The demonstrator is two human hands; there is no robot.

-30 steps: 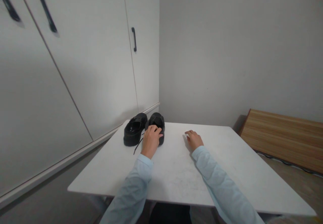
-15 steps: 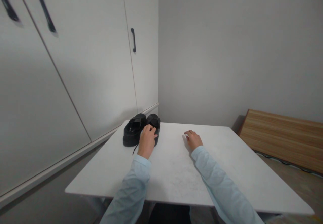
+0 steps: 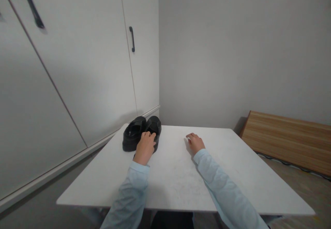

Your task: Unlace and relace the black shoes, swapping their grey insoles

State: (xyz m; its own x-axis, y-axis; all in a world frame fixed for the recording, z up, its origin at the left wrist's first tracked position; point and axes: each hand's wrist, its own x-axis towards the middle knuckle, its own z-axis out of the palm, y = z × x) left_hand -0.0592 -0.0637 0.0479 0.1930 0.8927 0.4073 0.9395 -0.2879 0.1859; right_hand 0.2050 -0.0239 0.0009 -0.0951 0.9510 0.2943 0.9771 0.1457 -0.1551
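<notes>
I noted the left hand (image 3: 144, 147) had drawn the right shoe (image 3: 154, 129) in against the left shoe (image 3: 133, 136); its fingers (image 3: 150, 136) curled over the heel. The pair now touched, just ahead of them. The right hand (image 3: 196, 143) rested flat, holding nothing, on the counter (image 3: 232, 174).

Both arms reached forward from the bottom of the frame in pale blue sleeves. The left hand (image 3: 145, 147) sat just left of centre, palm down, fingers curled forward and wrapped loosely. The right hand (image 3: 195, 143) lay right of centre, flat and palm down, fingers relaxed and slightly spread. The hands were well apart, wrists straight, both elbows low.
</notes>
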